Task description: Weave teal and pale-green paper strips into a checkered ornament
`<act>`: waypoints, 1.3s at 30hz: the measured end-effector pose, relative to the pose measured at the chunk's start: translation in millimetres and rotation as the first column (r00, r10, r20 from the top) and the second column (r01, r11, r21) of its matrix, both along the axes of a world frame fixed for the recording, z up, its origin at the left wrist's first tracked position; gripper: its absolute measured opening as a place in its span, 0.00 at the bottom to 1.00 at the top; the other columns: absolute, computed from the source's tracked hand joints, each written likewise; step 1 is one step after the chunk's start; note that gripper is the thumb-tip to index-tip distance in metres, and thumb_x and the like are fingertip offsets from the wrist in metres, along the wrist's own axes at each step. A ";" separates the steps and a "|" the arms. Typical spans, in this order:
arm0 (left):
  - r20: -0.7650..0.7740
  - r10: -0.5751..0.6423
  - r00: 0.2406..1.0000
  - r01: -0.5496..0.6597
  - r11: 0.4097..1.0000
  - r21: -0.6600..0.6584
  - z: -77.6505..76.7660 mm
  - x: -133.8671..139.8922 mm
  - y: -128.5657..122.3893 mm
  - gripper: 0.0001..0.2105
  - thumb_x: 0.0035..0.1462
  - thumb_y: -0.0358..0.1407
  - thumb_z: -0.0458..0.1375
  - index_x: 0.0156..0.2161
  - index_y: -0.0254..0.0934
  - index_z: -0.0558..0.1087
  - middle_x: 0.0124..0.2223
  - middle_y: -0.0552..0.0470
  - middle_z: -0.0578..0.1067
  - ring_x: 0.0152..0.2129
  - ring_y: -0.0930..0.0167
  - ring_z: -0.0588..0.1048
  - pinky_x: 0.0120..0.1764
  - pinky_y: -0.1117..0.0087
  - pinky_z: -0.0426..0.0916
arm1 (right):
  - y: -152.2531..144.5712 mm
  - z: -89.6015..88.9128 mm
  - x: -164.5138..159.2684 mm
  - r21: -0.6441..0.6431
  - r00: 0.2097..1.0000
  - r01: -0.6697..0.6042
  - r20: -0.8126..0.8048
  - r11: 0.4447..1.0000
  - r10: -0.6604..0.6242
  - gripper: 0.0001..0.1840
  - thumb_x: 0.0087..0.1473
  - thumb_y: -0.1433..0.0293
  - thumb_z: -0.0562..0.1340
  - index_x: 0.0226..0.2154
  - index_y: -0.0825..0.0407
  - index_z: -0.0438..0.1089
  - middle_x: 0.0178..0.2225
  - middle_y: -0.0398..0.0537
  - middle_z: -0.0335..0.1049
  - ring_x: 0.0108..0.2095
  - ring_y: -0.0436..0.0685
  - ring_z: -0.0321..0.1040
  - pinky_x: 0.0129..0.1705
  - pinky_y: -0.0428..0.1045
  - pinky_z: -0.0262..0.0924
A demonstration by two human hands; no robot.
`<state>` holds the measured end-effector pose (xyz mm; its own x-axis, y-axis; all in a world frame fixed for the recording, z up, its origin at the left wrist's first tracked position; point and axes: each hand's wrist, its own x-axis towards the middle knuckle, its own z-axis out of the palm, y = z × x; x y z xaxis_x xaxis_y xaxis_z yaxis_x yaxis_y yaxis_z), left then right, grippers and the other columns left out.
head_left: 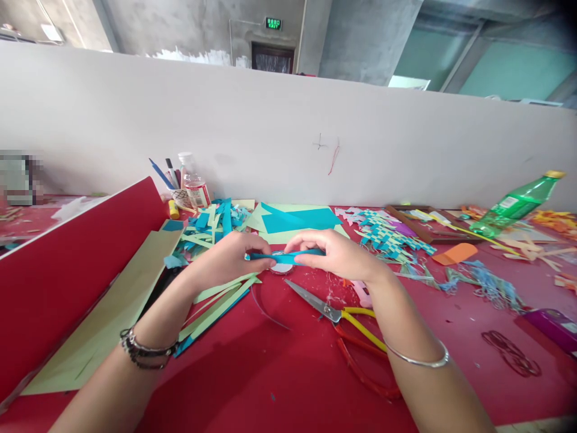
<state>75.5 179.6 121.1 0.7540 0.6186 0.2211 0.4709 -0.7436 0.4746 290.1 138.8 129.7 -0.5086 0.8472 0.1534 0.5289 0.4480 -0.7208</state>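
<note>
A narrow folded strip of blue paper (285,258) stretches level between both my hands above the red table. My left hand (229,257) pinches its left end between thumb and fingers. My right hand (337,252) grips the other end the same way. Beneath the strip lies a small round whitish object (282,269), mostly covered. Scissors (331,313) with one yellow and one red handle rest close below my right hand, partly behind the forearm. Pale green and blue paper strips (220,307) lie below my left hand.
A heap of cut paper (211,222) and blue sheets (302,220) lie toward the white partition (270,132). Woven paper pieces (387,231), a wooden tray (451,237) and a leaning green bottle (518,204) stand right. A red divider (90,276) borders the left.
</note>
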 end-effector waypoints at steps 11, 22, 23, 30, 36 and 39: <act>0.113 -0.007 0.994 0.015 0.998 -0.068 -2.9 3.5 -0.3 0.09 0.52 0.38 0.54 0.38 0.38 0.72 0.35 0.52 0.74 0.31 0.73 0.70 0.33 0.75 0.62 | 1.8 -6.6 -10.0 0.004 0.994 -0.019 0.104 1.000 0.018 0.11 0.54 0.65 0.54 0.30 0.53 0.68 0.22 0.41 0.68 0.22 0.47 0.62 0.27 0.44 0.55; 0.164 0.062 0.984 0.008 0.918 -0.397 -2.2 0.2 4.1 0.17 0.50 0.45 0.55 0.41 0.37 0.71 0.31 0.54 0.74 0.24 0.74 0.69 0.27 0.76 0.63 | 4.0 -9.1 -4.5 0.019 0.998 0.041 0.048 0.999 -0.042 0.12 0.54 0.64 0.54 0.25 0.53 0.65 0.18 0.38 0.63 0.17 0.45 0.59 0.23 0.44 0.53; 0.186 0.047 0.981 0.035 0.911 -0.411 -0.4 0.3 2.9 0.16 0.50 0.45 0.55 0.40 0.37 0.72 0.32 0.54 0.74 0.26 0.74 0.70 0.28 0.76 0.64 | 4.4 -9.7 -4.2 0.016 0.998 0.043 0.043 0.999 -0.044 0.11 0.54 0.65 0.54 0.26 0.53 0.66 0.18 0.38 0.63 0.17 0.45 0.59 0.23 0.44 0.53; 0.235 0.168 0.957 -0.084 0.940 -0.331 -1.6 4.2 0.8 0.12 0.52 0.41 0.53 0.30 0.35 0.74 0.25 0.56 0.74 0.20 0.78 0.68 0.21 0.80 0.59 | 5.4 -10.4 -5.3 0.043 0.998 0.025 0.048 0.999 -0.027 0.11 0.54 0.65 0.54 0.32 0.52 0.68 0.25 0.42 0.68 0.25 0.48 0.64 0.30 0.46 0.56; 0.252 0.236 0.939 -0.164 0.947 -0.275 -3.0 9.5 -3.8 0.09 0.50 0.38 0.56 0.30 0.35 0.74 0.22 0.57 0.73 0.17 0.79 0.66 0.19 0.80 0.58 | 3.7 -9.7 -13.1 0.159 0.998 0.039 0.040 0.987 -0.046 0.08 0.53 0.67 0.55 0.34 0.51 0.68 0.36 0.44 0.69 0.36 0.50 0.63 0.37 0.46 0.54; 0.254 0.260 0.932 -0.188 0.943 -0.274 -2.2 8.7 -2.7 0.09 0.49 0.39 0.57 0.29 0.35 0.73 0.21 0.57 0.72 0.17 0.79 0.67 0.20 0.80 0.59 | 1.8 -7.5 -14.4 0.146 0.998 0.028 0.059 0.989 -0.037 0.12 0.56 0.66 0.52 0.27 0.53 0.66 0.28 0.43 0.67 0.29 0.48 0.60 0.33 0.45 0.52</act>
